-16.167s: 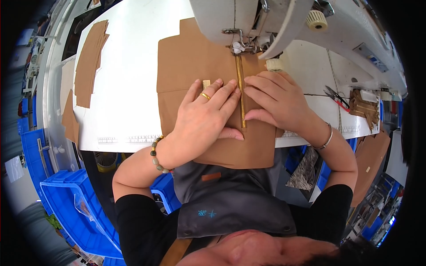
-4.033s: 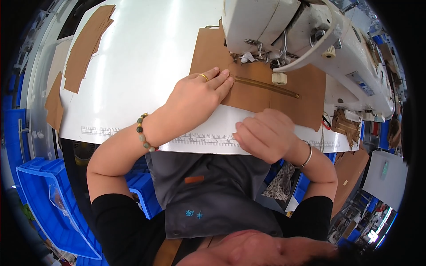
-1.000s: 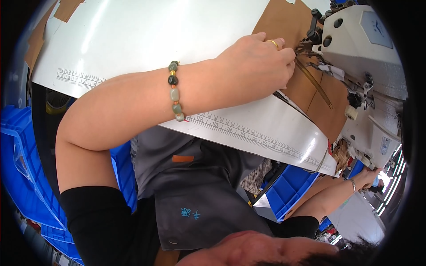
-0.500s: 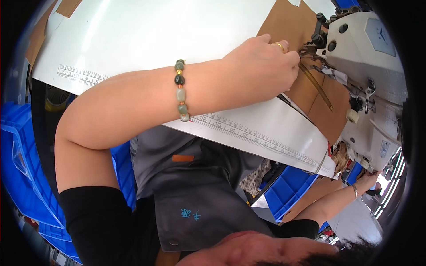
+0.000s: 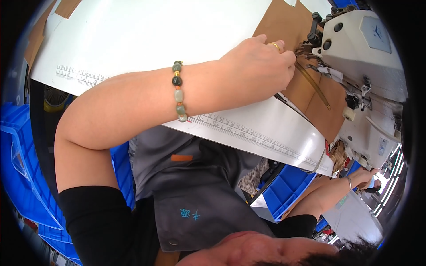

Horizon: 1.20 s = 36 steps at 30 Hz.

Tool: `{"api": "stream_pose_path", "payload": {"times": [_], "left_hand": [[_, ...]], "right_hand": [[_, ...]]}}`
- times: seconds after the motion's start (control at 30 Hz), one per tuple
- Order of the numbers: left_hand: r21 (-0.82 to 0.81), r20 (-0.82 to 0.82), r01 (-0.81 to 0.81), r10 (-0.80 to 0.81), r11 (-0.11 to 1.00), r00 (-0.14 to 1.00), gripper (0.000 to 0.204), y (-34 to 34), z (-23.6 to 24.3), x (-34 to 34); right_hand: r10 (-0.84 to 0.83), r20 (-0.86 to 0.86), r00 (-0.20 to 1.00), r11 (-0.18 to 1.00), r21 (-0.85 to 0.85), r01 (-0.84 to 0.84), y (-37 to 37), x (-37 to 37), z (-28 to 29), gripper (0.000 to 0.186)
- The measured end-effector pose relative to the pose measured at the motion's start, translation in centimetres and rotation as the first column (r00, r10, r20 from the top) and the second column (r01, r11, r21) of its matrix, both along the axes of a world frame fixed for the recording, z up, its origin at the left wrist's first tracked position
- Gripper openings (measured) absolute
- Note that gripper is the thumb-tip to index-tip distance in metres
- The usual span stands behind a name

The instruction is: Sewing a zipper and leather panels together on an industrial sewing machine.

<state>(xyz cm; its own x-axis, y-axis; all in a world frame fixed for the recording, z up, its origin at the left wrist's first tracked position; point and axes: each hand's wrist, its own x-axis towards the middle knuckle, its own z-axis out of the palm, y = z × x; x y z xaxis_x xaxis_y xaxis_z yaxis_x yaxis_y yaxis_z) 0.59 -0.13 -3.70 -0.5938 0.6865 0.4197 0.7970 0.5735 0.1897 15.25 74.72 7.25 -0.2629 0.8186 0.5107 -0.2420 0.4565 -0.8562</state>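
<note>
Fabric (image 5: 326,122), brown and mostly flat, lies on the white table (image 5: 146,35), partly under the head of a white sewing machine (image 5: 357,42). A narrow gold-toned zipper (image 5: 317,90) runs slantwise across it, one end near the presser foot area and the other toward the fabric's near right part. The left hand (image 5: 262,68) rests at the fabric's left edge, close beside the machine's needle area. Its fingers are bent and lie close together; their tips are hidden, so I cannot tell whether they pinch the fabric or only press on it. A gold ring (image 5: 276,45) sits on one finger, and a bracelet of green and dark stones (image 5: 178,95) circles that wrist.

The right arm reaches out to the far right, past the table. The right hand (image 5: 364,175) is at the lower far end of the machine, small and partly hidden; I cannot tell how its fingers stand or what they grip. A silver bangle (image 5: 349,183) is on its wrist.

A printed ruler scale (image 5: 248,133) follows the table's near edge. At the table's right corner lies a bunch of brown pieces (image 5: 339,155), and below the edge stands a blue bin (image 5: 288,188).
</note>
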Motion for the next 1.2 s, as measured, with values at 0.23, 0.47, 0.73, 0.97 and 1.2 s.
{"api": "stream_pose_path", "payload": {"times": [0.23,0.47,0.73,0.97,1.2], "left_hand": [[-0.012,-0.011,-0.015,0.014,1.0,1.0,0.04,0.2,0.1,-0.1],[0.003,-0.04,0.044,-0.044,0.999,0.998,0.044,0.3,1.0,0.0],[-0.048,-0.003,-0.021,0.021,0.999,1.0,0.043,0.8,1.8,0.4],[0.003,0.042,-0.014,0.014,1.0,0.999,0.039,0.5,2.2,0.2],[-0.007,0.043,0.007,-0.007,1.0,0.999,0.038,0.6,2.3,0.1]], "right_hand": [[0.095,-0.099,0.991,0.995,-0.024,-0.098,-4.8,-1.2,-2.4,0.051],[0.002,-0.018,1.0,0.991,-0.135,-0.004,-6.1,-0.9,-4.1,0.045],[0.015,0.284,0.959,0.413,0.872,-0.265,-36.0,-2.6,-4.1,0.019],[0.343,0.639,0.689,0.146,0.688,-0.711,-50.9,-11.0,-8.2,0.009],[0.238,0.674,0.699,0.128,0.692,-0.711,-51.3,-11.2,-9.2,0.014]]}}
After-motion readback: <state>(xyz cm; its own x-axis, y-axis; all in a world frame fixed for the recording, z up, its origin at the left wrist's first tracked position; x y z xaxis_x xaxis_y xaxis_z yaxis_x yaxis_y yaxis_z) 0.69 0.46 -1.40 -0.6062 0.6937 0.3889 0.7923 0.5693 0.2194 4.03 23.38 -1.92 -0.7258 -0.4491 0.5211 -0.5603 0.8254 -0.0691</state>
